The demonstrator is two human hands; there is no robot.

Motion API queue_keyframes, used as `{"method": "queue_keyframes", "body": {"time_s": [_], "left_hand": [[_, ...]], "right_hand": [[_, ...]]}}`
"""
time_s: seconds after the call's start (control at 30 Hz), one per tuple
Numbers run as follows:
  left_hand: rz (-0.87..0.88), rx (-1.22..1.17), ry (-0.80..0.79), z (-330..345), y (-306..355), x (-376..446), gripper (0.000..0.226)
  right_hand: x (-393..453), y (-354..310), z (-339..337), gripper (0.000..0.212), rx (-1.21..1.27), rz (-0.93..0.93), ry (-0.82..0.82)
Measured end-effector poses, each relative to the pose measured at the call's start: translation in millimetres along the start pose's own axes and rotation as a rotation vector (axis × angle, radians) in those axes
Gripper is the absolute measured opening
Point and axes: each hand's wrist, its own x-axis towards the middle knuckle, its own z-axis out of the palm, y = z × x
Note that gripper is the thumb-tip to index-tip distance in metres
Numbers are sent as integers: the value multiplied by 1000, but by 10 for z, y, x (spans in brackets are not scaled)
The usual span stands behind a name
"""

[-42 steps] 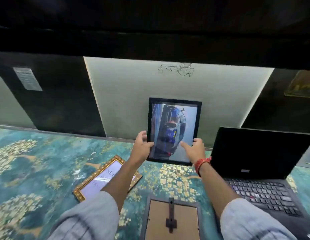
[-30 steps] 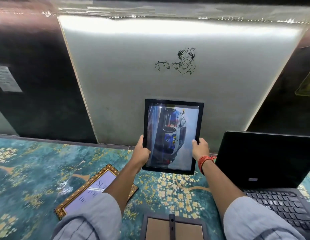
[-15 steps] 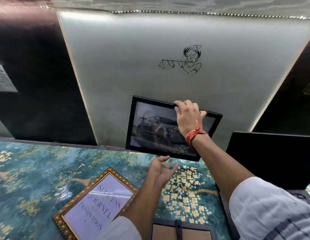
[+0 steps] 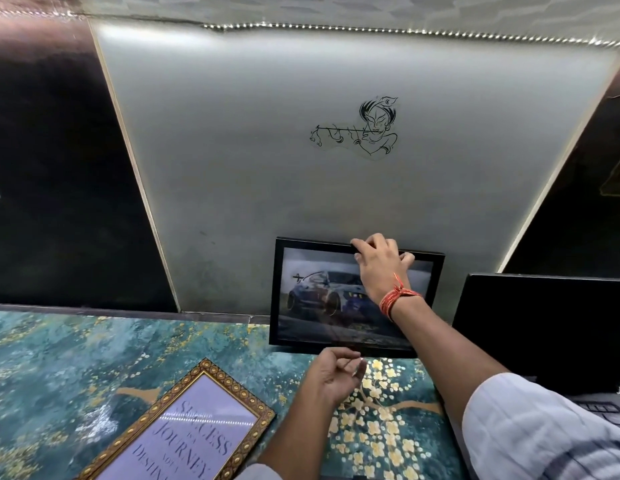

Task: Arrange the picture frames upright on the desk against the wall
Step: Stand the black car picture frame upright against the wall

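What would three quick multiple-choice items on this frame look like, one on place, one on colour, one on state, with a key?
1. Where is the black car frame?
A. Flat on the laptop
B. Standing on the desk against the wall
C. Hung beside the wall drawing

2. What colour is the border of the quote frame?
A. Gold
B. Silver
C. White

3. What is the right hand doing?
A. Typing on the laptop
B. Resting flat on the desk
C. Gripping the car frame's top edge

Key:
1 B, its bottom edge sits on the desk and its top meets the grey wall.
2 A, the ornate rim is gold around a pale print.
3 C, its fingers curl over the top rail, while the left hand hovers open, holding nothing, just below the frame's bottom edge.
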Motion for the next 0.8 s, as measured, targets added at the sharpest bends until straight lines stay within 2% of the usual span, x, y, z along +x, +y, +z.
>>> {"method": "queue_keyframes", "body": {"time_s": [0.13,0.17,0.33,0.4,0.5,0.53,0.6,0.7,0.8], "left_hand": [[-76,63,-120,-10,41,30,17],[-68,96,-111,-28,61,48,12],[-29,325,-23,-62,137,-67,17],[5,417,53,-80,193,-213,33],[75,509,107,-125,317,-400,83],[105,523,130,-124,382,-505,90],[183,564,172,-130,501,-698,90],[298,606,259,-199,673,-1008,79],[376,676,377,-330,766,-1384,61]], "right_hand": [[-27,9,70,56,20,-30,-90],[-49,3,81,62,-4,-29,-108],[-142,-31,124,85,-143,9,-165],[-189,-55,117,90,-170,16,-229],[-245,-94,49,92,-194,33,-316],[-264,-130,-9,91,-182,42,-341],[-331,-179,-84,87,-155,53,-371],[-519,-302,-181,81,-31,118,-439],[-690,-475,-169,79,103,49,-582]]}}
